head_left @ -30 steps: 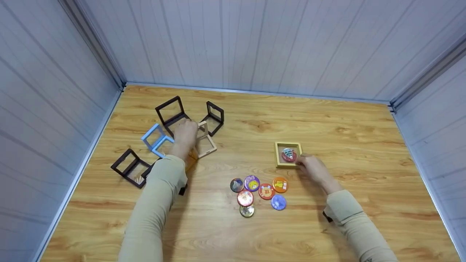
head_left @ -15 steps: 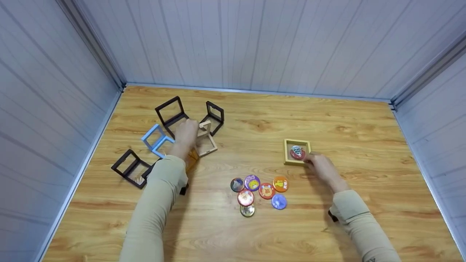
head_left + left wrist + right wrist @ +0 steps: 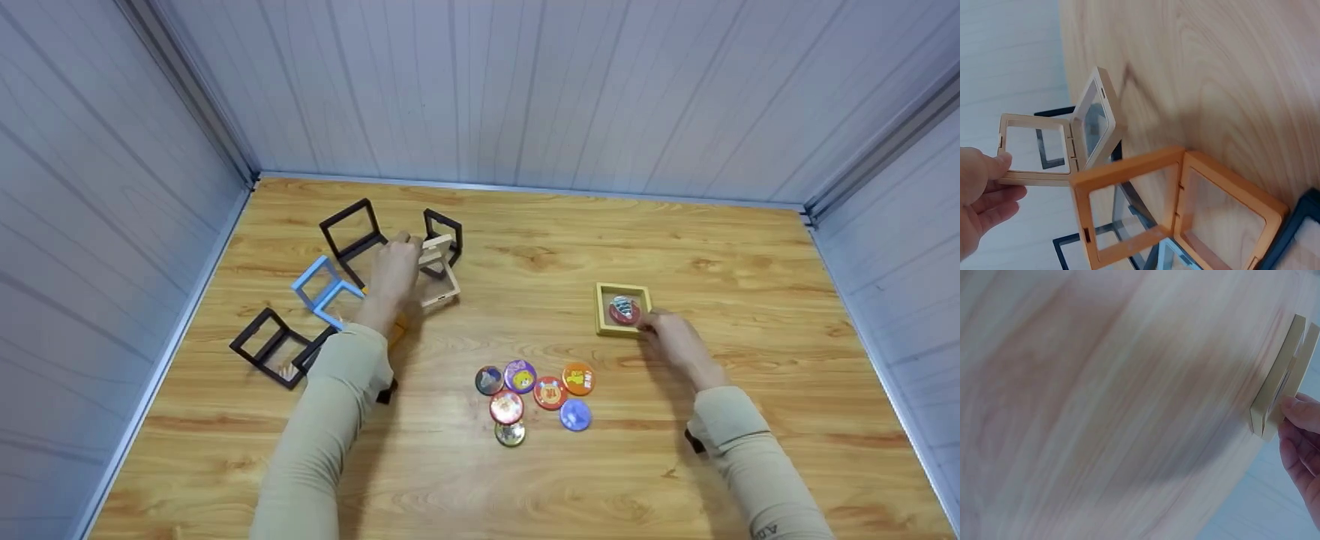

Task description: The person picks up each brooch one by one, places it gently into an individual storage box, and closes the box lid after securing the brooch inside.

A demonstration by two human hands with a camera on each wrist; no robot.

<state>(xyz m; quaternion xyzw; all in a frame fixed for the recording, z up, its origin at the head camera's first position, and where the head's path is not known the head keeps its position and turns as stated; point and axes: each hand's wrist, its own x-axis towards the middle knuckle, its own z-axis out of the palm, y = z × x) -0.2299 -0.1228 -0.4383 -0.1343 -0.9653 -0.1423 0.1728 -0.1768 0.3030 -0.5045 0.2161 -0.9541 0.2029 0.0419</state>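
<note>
My left hand pinches one leaf of a beige hinged display frame by its edge; the frame stands spread like a book, with clear film in both leaves. Below it in the left wrist view stands an orange hinged frame, mostly covered by my arm in the head view. On the right, the thumb and fingers of my right hand grip the near right corner of a yellow display frame. Inside that frame shows a round red badge with a striped picture. The right wrist view shows the yellow frame edge-on, its two halves nearly together.
Several round badges lie grouped at mid-table, among them a purple one, an orange one and a blue one. Around my left hand stand a light-blue frame and black frames. Panel walls bound the table.
My right hand has shifted the yellow frame, badge inside, to the right and slightly back. My left hand has moved right and tilted the beige frame, which has shifted up and right.
</note>
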